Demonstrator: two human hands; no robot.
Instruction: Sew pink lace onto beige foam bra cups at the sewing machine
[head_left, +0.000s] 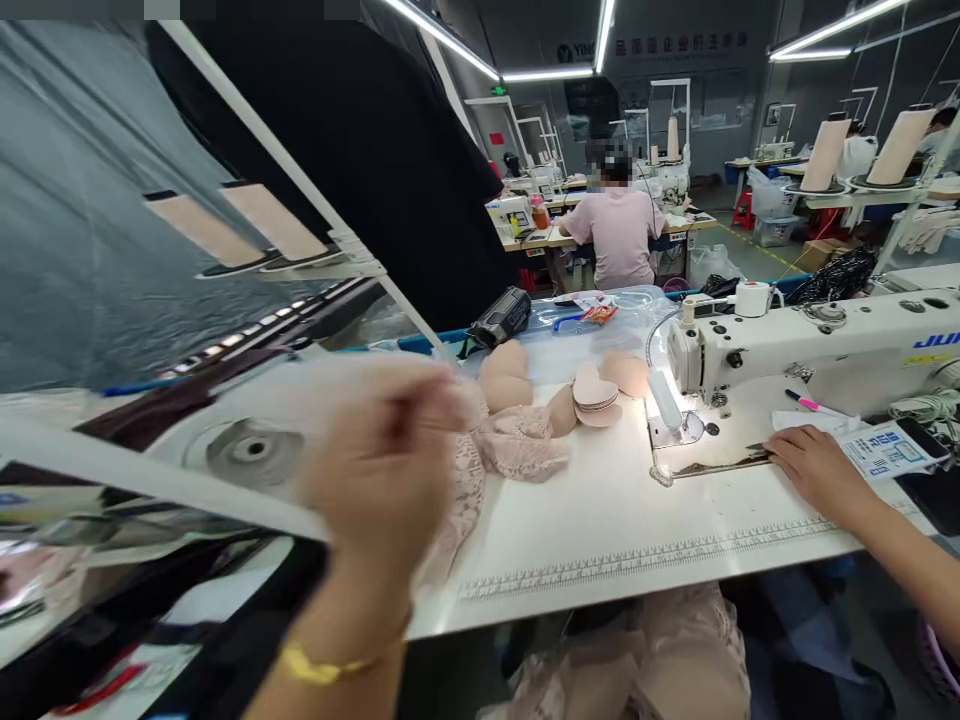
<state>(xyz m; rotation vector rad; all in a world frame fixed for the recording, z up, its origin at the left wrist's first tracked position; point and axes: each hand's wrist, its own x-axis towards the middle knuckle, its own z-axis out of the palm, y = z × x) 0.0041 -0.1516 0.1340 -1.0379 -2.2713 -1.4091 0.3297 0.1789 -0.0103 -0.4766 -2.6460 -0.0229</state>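
My left hand, a yellow band at its wrist, is raised left of the worktable and smeared by motion. Its fingers look curled; a pale blur beside them cannot be made out. Behind it, beige lace fabric lies on the white table. My right hand rests palm down on the sewing machine bed, fingers extended to the left. A dark, narrow shape shows at its fingertips. Between the hands lie beige bra cups and a stack of pale heart-shaped pads.
Thread cones stand on a rack at left. A black device sits at the table's back edge. Near my right hand are a phone and a pink marker. Lace pieces hang below the table; a co-worker sits ahead.
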